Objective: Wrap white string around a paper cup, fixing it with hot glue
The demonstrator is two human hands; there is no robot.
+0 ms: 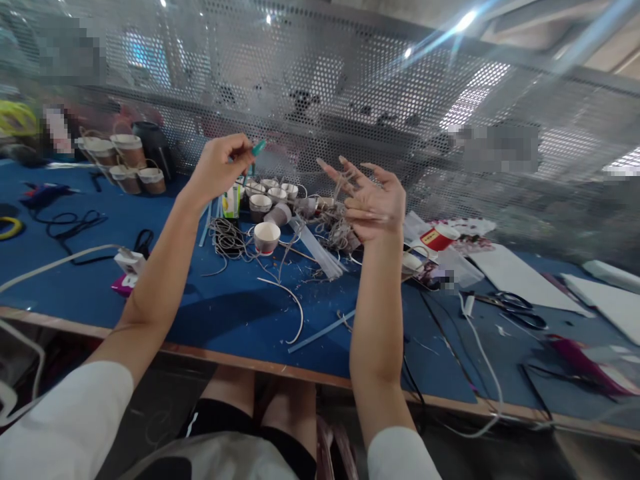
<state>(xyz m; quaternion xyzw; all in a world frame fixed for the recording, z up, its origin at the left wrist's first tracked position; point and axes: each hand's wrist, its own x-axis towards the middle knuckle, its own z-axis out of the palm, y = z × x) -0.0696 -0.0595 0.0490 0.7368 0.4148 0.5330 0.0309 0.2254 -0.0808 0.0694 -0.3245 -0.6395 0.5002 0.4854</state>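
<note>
Both my arms are raised above the blue table (235, 313). My left hand (220, 167) is closed around a small teal-tipped tool (258, 148), its tip poking out to the right. My right hand (367, 200) is held palm up with the fingers spread; thin pale twine (344, 181) is looped across its fingers. Below and between the hands lie several small paper cups (267, 237), a tangle of twine (227, 237) and clear sticks (317, 250).
More cups with twine handles (125, 163) stand at the back left beside a dark jug (153, 148). A glue gun (43, 193), cables, scissors (515, 307), a red cup (439, 237) and white sheets (520, 277) lie about. A perforated metal screen (350, 100) closes the far side.
</note>
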